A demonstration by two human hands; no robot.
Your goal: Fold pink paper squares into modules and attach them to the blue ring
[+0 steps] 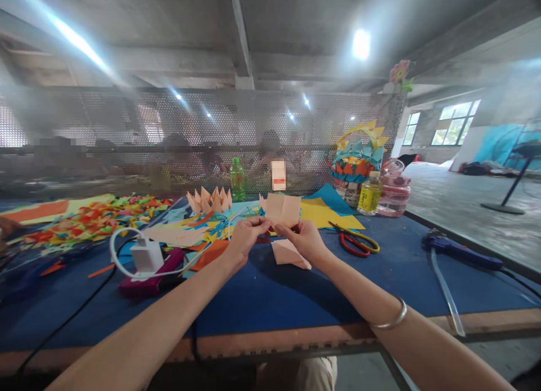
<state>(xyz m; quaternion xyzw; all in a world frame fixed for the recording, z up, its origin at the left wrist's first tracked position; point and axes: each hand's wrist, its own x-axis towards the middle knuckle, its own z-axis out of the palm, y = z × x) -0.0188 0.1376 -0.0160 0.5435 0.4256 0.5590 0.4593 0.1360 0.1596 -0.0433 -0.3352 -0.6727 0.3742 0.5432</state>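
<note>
A creased peach paper square (283,208) is held up over the blue table, its lower edge pinched by both hands. My left hand (250,236) is closed on its lower left part, with thumb and fingers together. My right hand (306,239) grips the lower edge further right. More peach paper (289,254) lies on the table just under my right hand. Behind and to the left stands a ring of pointed peach folded pieces (210,200). Yellow paper (333,215) and blue paper (332,198) lie behind my right hand.
Red and yellow scissors (355,241) and a blue glue gun (465,251) lie right. A white charger (146,256) sits on a purple power block (169,270) at left, near colourful paper pieces (101,219). Bottles (369,195) and a paper basket (357,160) stand behind; another person's hand (8,226) is far left.
</note>
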